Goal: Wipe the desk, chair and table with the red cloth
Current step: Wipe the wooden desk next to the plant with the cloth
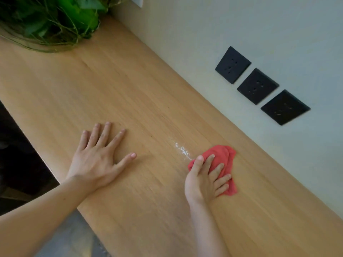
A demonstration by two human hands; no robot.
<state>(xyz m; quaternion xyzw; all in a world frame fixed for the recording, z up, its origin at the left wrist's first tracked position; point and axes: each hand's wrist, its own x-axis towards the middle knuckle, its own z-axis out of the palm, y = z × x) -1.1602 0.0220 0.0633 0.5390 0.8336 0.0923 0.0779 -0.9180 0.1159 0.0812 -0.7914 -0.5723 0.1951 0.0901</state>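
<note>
Wood-grain desk (130, 93) fills most of the head view, running along a pale wall (241, 25) where three black sockets (257, 86) sit in a row just above the surface. A leafy green plant (52, 21) stands at the far end of the desk, well away from the work.

The red cloth (225, 154) lies bunched on the desk near the wall side, and the right hand (206, 180) presses down on it with the fingers (217, 170) spread and curled over the fabric, thumb hooked at its near edge. That reads as a grip meant for pushing the cloth along rather than lifting it: the palm gives the weight, the fingers keep the wad from sliding out.

Just beside the cloth, on its far-left side, a streak of white powder or crumbs (181, 149) marks the wood. The cloth sits right at the end of this streak, so the wiping stroke is probably aimed at it.

The left hand (96, 156) rests flat on the bare desk, fingers released and splayed, holding nothing. It looks placed there as a brace, steadying the body while the other arm reaches and scrubs. It sits well apart from the cloth, clear of the stroke.

No chair or table shows here, so those parts of the job appear to lie ahead.
</note>
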